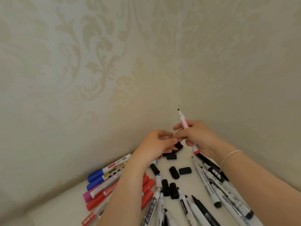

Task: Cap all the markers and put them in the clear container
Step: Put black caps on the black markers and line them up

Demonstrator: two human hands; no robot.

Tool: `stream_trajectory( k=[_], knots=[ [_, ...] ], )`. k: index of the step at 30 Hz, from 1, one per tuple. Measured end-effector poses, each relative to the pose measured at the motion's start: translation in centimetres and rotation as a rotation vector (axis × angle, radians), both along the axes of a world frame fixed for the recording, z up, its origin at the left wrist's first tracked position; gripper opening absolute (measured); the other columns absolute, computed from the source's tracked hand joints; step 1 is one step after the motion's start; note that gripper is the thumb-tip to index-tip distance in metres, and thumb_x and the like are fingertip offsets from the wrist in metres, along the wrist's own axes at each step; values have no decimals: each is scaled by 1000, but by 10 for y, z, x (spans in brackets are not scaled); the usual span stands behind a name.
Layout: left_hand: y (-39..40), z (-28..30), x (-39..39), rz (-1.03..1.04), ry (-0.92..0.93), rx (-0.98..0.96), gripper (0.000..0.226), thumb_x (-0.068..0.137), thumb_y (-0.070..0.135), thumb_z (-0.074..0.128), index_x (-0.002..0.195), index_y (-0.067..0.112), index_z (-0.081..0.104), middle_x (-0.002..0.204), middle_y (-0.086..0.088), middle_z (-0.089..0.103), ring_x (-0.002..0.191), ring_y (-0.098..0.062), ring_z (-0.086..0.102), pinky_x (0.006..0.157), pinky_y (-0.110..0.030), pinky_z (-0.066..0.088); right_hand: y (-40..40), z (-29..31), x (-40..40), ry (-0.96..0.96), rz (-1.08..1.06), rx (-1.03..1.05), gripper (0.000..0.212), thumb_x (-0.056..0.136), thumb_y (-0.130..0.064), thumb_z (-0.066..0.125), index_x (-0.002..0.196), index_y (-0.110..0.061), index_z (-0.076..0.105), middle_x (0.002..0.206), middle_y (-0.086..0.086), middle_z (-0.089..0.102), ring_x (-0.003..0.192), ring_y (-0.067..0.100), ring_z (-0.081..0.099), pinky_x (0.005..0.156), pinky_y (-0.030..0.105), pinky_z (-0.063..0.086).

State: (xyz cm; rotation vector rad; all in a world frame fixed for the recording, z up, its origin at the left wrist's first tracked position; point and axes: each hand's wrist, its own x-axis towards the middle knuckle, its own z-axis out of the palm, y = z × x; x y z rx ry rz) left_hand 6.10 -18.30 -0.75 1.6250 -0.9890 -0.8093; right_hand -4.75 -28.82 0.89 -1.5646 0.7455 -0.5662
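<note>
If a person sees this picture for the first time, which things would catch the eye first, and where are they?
First, the uncapped marker with a pink label, which the right hand holds upright at the centre, tip up, while the left hand fingers something small beside it. Next, the bright blue, pink and red capped markers at lower left. Then the loose black caps on the white table, with uncapped white markers fanned at lower right.

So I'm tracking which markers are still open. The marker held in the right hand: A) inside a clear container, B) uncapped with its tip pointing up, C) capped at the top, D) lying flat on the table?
B: the right hand grips the red-printed marker upright, its bare dark tip exposed at the top.
</note>
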Motion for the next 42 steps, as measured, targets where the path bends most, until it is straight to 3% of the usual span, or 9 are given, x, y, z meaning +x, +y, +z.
stream_trajectory(
  k=[7, 12, 21, 27, 32, 34, 38, 40, 42],
  knots=[
    [8, 8, 4, 64, 220, -129, 14, 90, 11, 66, 103, 13, 67, 96, -5, 75, 87, -15, 73, 76, -23, 58, 5, 10, -4, -220, 18, 117, 11, 86, 2, 60, 95, -1, 65, 87, 17, 70, 65, 14, 65, 35, 16, 33],
    [11, 13, 8, 157, 394, -279, 18, 92, 11, 62, 110, 9, 65, 99, -10, 75, 92, -19, 73, 72, -25, 53, 10, 14, -16, -61, 93, -106, 19, 93, -11, 50, 104, -10, 65, 83, 14, 67, 44, 12, 49, 35, 21, 30],
    [13, 19, 11, 224, 646, -395, 14, 94, 8, 57, 102, 0, 65, 91, -10, 75, 84, -15, 72, 63, -19, 56, 25, 10, -19, 59, 265, -483, 26, 98, -17, 45, 113, -32, 60, 68, 0, 66, 41, 9, 43, 46, 24, 38],
    [14, 18, 10, 235, 496, -346, 7, 93, 10, 59, 96, 7, 64, 93, -9, 75, 87, -18, 73, 68, -23, 55, 22, 9, -18, 222, 220, -609, 26, 97, -17, 43, 111, -30, 61, 76, 2, 67, 42, -2, 48, 44, 14, 34],
    [13, 21, 5, 227, 256, -296, 5, 91, 6, 62, 97, 6, 62, 95, -12, 73, 86, -22, 74, 72, -24, 59, 23, 5, -14, 307, 178, -751, 14, 96, -22, 43, 108, -26, 48, 83, 7, 67, 76, 28, 64, 66, 42, 51],
    [14, 23, 5, 185, 256, -304, 13, 92, 6, 61, 104, 10, 64, 94, -11, 74, 87, -20, 73, 74, -25, 59, 26, 6, -13, 256, 157, -749, 9, 96, -22, 46, 102, -26, 40, 82, 9, 67, 71, 29, 63, 62, 41, 51],
    [17, 25, 6, 101, 298, -320, 22, 93, 7, 59, 111, 18, 69, 95, -6, 75, 91, -19, 73, 79, -28, 58, 29, 9, -13, 161, 102, -699, 12, 92, -15, 53, 94, -23, 44, 90, 4, 62, 55, 11, 47, 45, 15, 38],
    [17, 25, 4, 103, 315, -331, 24, 93, 7, 59, 112, 20, 68, 96, -8, 75, 91, -19, 73, 79, -29, 58, 31, 10, -12, 142, 106, -636, 18, 89, -7, 54, 93, -23, 46, 95, 1, 60, 59, 11, 49, 49, 16, 41],
    [15, 24, 2, 109, 304, -335, 26, 92, 7, 61, 113, 21, 67, 94, -8, 75, 91, -19, 73, 82, -31, 58, 34, 10, -11, 118, 92, -592, 16, 89, -7, 54, 93, -22, 50, 94, 0, 60, 62, 14, 54, 58, 29, 50]
  ],
)
